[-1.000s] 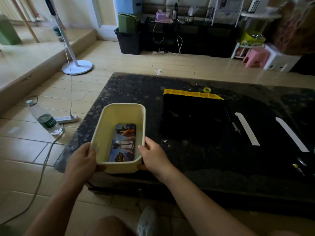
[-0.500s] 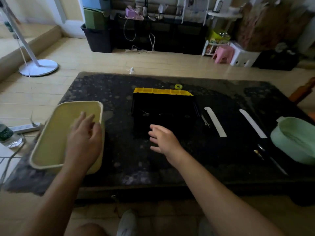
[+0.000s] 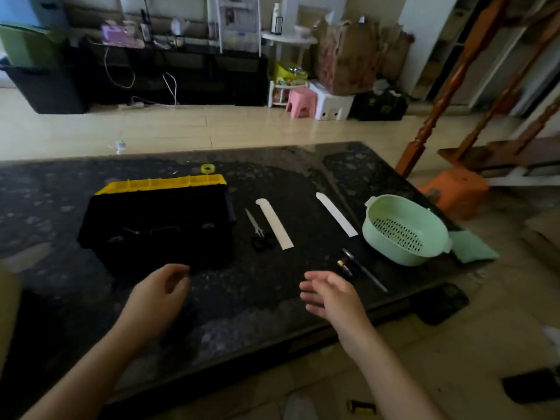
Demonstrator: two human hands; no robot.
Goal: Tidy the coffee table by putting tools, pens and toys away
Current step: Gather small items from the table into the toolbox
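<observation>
Both hands hung empty over the near edge of the coffee table (image 3: 272,301). The left hand (image 3: 157,294) had its fingers loosely curled round nothing, and the right hand (image 3: 330,294) was open and relaxed.

The black toolbox (image 3: 157,225) stood towards the left, its yellow lid tipped back. The scissors (image 3: 257,230) lay just to its right, beside a white strip (image 3: 275,224). The pens (image 3: 363,269) lay near the front right corner, close to the right hand, and a green basket (image 3: 404,230) sat hard against the right edge.

The pens looked the likeliest trouble. They were thin and round, they angled towards the near edge, and a brushing reach could have rolled them onto the floor. They were also dark on a dark top in poor light, so a fumbled pinch seemed easy. The scissors pointed away with the handles nearest, which was safe enough unless they were grabbed blind. An elbow swung wide might have knocked the basket off the table's side.
</observation>
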